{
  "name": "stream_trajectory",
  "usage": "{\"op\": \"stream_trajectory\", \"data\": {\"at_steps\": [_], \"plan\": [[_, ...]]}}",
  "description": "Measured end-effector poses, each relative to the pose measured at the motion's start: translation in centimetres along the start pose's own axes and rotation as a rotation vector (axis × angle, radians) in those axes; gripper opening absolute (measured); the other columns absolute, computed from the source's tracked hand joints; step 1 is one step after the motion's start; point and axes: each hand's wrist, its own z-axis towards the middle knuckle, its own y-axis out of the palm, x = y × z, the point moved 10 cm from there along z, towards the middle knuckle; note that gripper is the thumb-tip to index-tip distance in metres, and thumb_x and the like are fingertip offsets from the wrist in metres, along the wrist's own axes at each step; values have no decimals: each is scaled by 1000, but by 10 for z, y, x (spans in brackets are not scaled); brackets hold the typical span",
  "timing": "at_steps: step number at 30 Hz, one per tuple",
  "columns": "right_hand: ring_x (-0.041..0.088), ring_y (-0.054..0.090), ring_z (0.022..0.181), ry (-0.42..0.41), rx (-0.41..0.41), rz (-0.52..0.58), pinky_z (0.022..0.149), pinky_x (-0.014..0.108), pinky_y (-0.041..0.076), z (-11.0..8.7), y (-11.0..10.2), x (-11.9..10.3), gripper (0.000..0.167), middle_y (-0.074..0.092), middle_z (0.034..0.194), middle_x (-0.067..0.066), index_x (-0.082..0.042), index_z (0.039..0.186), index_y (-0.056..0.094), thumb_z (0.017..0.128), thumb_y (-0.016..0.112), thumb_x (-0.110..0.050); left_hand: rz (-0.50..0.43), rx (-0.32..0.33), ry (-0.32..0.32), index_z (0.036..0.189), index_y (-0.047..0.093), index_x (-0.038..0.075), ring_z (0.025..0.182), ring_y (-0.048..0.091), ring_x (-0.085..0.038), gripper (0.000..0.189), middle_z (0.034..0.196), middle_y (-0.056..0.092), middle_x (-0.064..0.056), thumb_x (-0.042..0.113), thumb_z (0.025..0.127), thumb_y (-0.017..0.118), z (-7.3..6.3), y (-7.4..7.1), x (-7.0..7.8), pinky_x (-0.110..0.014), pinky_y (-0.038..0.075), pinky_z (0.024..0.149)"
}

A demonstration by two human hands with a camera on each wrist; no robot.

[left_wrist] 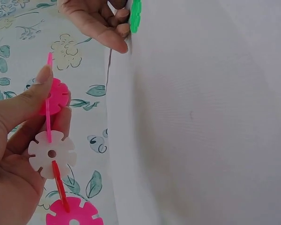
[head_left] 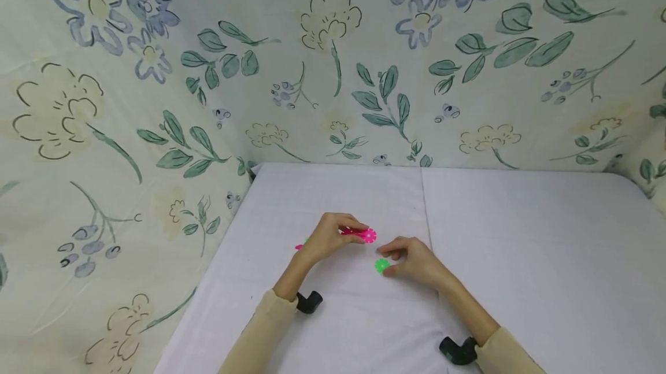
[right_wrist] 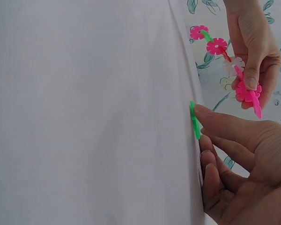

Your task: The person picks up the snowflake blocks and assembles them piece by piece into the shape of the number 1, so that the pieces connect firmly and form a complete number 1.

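Observation:
My left hand [head_left: 329,237] pinches, between thumb and fingers, a chain of notched plastic discs slotted into one another. Its near end has a pink disc [head_left: 369,236] facing up. Further along come a white disc [left_wrist: 40,150], a red disc [left_wrist: 60,186] seen edge-on and another pink disc [left_wrist: 86,211]. In the right wrist view the chain's tail shows a green disc [right_wrist: 207,36] and an end pink disc [right_wrist: 195,33]. My right hand [head_left: 416,261] holds a loose green disc [head_left: 382,265] by its edge with the fingertips, just apart from the chain.
Both hands are above a table covered with a white cloth [head_left: 520,258], which has a seam running across it. A floral curtain [head_left: 333,114] hangs behind and at the left. Black curved wrist mounts [head_left: 310,303] stick out beside the beige sleeves [head_left: 260,328].

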Motion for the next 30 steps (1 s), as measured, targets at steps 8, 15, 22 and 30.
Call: {"op": "stream_trajectory", "data": {"at_steps": [8,15,22,30], "plan": [[18,59,89,3,-4,-53,75,22,49,2,2,-4,27,71,96,2,-9,103,80,78,90,-9,10,-7,0,111,82,9,91,69,-11,28,102,80,-2,10,82,86,-1,-1,2,-21,57,80],[15,63,80,0,5,1,72,21,53,2,-4,-1,22,70,86,3,-9,95,72,79,88,-5,-6,-9,-9,110,82,9,90,69,-12,29,102,80,-2,9,82,87,-1,-2,2,-21,56,79],[19,77,85,8,88,179,78,20,60,0,-24,3,21,79,97,11,-6,109,77,89,82,-10,-12,-13,1,111,82,9,91,70,-13,29,102,81,-3,10,82,87,0,-2,1,-26,58,81],[11,79,91,-68,248,255,80,20,61,1,-40,-13,23,79,109,18,-4,112,78,91,80,-13,-3,-20,19,109,82,9,91,70,-11,27,101,81,-2,9,83,86,2,-3,2,-22,57,80]]}}
